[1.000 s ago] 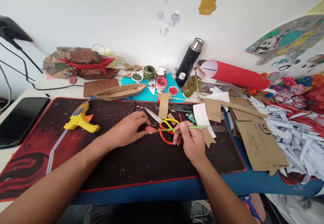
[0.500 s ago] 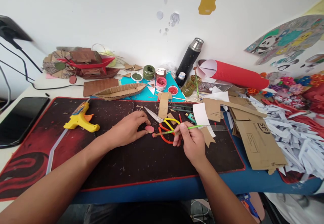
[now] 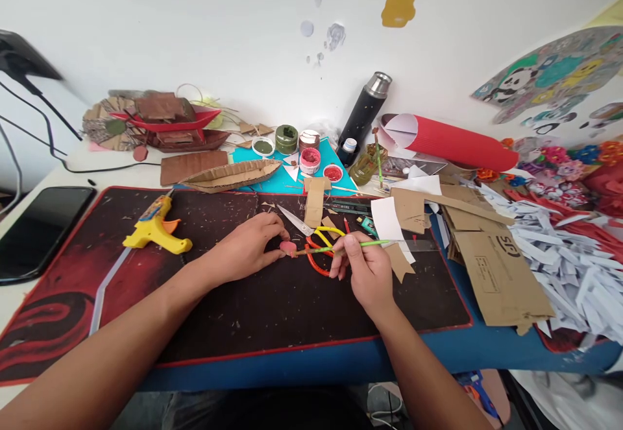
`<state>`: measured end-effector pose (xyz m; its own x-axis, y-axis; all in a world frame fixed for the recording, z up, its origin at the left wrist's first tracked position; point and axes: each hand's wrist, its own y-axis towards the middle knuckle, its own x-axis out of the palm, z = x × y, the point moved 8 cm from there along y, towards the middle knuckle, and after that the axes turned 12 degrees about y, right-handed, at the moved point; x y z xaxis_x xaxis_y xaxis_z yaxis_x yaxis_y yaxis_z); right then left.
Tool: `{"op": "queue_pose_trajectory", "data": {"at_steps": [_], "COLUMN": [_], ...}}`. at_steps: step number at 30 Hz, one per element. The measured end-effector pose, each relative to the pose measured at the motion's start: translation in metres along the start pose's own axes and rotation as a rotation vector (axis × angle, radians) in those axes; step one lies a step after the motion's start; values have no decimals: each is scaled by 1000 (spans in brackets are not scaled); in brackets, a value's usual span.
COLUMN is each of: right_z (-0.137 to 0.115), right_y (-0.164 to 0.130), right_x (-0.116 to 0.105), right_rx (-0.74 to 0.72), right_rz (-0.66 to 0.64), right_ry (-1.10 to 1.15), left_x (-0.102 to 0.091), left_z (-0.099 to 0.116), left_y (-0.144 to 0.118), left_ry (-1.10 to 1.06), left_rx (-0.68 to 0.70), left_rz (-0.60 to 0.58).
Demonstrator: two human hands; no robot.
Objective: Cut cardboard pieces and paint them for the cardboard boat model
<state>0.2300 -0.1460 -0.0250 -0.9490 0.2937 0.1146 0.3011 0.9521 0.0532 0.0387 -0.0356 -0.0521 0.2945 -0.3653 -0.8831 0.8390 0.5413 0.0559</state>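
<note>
Between the thumb and fingers of my left hand [image 3: 252,246] is a small rounded pink piece [image 3: 289,248], held low over the dark desk mat [image 3: 233,326]. My right hand [image 3: 363,269] grips a green-handled paintbrush [image 3: 324,249] near its middle. The brush's reddish tip touches the right edge of the pink piece. Beneath the brush lie scissors [image 3: 318,269] with orange and yellow handles, their blades pointing to the back left. Open paint pots stand behind, among them a pink one [image 3: 310,160] and a lid with red paint [image 3: 333,172].
A yellow glue gun [image 3: 158,227] rests on the mat's left, beside a black phone [image 3: 41,232]. A cardboard boat hull [image 3: 231,175] lies at the back. To the right are flat cardboard [image 3: 496,274], white paper strips [image 3: 574,274] and a black thermos [image 3: 365,109].
My right hand has shifted the paintbrush slightly left and up, bringing its tip from beside the pink piece onto its edge. My left hand stays in place.
</note>
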Motion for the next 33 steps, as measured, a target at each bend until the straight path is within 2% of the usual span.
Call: {"op": "queue_pose_trajectory", "data": {"at_steps": [8,16,23,30,33], "right_z": [4,1,1,1,2], "right_y": [0,-2,0,-3,-4], "right_x": [3,-7,-6,-11,-13], "right_rx": [17,22,35,34,46], "right_rz": [-12,44,33,42,55], "right_ry": [-3,24,22,38,69], "left_x": [0,1,4,-9,-12], "left_z": [-1,-3,-6,-11,-6], "left_y": [0,-2,-2,-5,-6], "left_ry": [2,15,41,-54,-53], "left_rx": [-12,-17,-40,-15,22], "left_rz": [-6,1,-26,-90,-111]}}
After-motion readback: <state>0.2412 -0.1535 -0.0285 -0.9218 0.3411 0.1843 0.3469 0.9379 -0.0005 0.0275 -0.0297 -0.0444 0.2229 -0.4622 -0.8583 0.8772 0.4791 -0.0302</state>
